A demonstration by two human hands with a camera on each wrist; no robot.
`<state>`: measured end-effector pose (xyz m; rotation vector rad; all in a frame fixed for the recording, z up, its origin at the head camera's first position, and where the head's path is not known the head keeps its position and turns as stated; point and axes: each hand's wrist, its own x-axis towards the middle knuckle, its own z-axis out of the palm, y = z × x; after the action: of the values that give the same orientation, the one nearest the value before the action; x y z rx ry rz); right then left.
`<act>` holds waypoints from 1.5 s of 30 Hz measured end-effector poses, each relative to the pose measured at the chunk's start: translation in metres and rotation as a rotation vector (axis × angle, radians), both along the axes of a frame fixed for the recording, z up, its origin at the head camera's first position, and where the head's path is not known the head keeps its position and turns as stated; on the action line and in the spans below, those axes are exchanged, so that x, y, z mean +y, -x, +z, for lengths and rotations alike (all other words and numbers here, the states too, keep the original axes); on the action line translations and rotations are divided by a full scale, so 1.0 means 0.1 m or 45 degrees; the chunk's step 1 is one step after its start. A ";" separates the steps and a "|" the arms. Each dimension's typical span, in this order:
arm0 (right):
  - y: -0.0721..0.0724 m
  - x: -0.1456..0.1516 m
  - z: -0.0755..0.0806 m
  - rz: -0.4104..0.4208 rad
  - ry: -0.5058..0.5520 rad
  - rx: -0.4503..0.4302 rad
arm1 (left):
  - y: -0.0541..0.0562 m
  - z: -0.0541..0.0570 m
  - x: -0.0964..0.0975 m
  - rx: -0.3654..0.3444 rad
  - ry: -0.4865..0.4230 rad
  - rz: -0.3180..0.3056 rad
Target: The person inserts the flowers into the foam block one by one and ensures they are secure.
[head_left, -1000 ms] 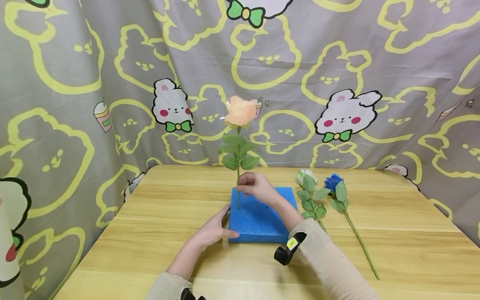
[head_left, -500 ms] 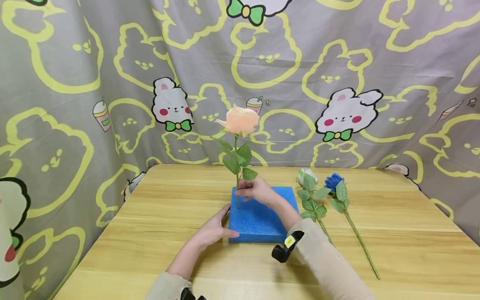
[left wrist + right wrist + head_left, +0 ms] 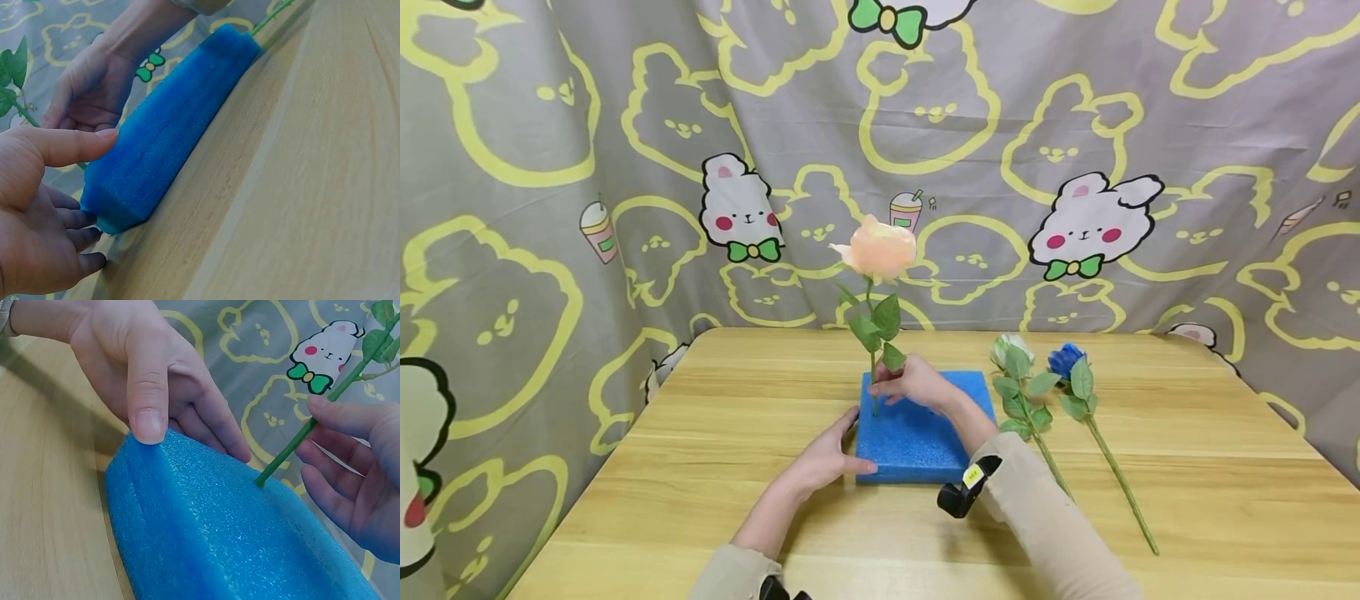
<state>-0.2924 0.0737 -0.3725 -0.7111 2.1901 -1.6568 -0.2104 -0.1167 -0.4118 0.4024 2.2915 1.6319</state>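
In the blue block [image 3: 917, 446] stands the peach rose [image 3: 882, 250]; the right hand [image 3: 915, 383] pinches its stem [image 3: 284, 454], the unclenched left hand [image 3: 825, 460] touches the block.

Room left of peach rose [image 3: 886, 316] (obstacle)

Three roses [image 3: 882, 250], one foam block [image 3: 913, 442], one table [image 3: 730, 408].

Beige sleeves [image 3: 1048, 521], black wrist cameras [image 3: 953, 500], yellow label [image 3: 973, 476]
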 end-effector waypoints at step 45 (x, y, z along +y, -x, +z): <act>-0.50 1.18 0.18 -0.206 -0.166 0.108 | -0.02 -0.02 0.02 0.023 0.032 0.028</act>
<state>-0.2427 0.1921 -0.3549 -0.5930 2.4476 -1.5646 -0.2088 -0.1150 -0.4138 0.3888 2.3350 1.6147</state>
